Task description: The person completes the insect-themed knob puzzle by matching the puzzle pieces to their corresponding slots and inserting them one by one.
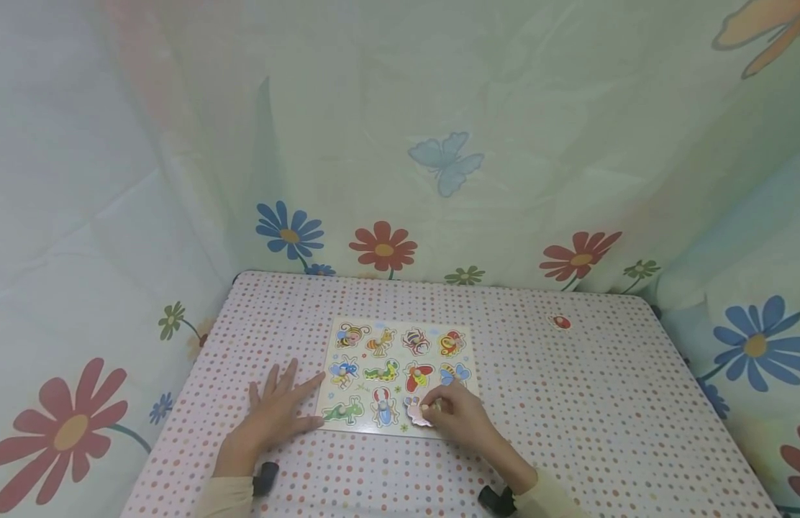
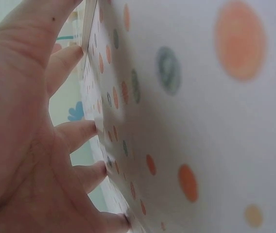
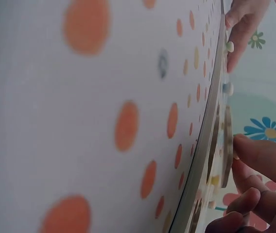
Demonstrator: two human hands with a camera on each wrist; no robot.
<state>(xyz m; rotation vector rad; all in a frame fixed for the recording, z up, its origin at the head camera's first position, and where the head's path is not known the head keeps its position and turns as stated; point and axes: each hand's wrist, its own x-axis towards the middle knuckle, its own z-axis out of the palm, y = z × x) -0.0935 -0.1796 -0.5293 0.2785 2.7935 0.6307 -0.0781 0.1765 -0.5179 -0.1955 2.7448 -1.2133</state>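
Note:
A flat wooden insect puzzle board (image 1: pixel 366 428) lies on the table, filled with several knobbed bug pieces, such as a green caterpillar (image 1: pixel 382 370) and a blue beetle (image 1: pixel 384 410). Over its lower right corner my right hand (image 1: pixel 461 414) pinches a pinkish puzzle piece (image 1: pixel 415 411) by its knob. In the right wrist view this piece (image 3: pixel 227 150) stands slightly off the board, tilted a little; its full picture is hidden by my fingers. My left hand (image 1: pixel 277 410) rests spread on the table, thumb and forefinger touching the board's left edge.
A loose red ladybird piece (image 1: pixel 560 322) lies at the table's back right. The dotted cloth (image 1: pixel 607 432) covers the table. A flowered curtain (image 1: pixel 348 144) stands behind and at both sides.

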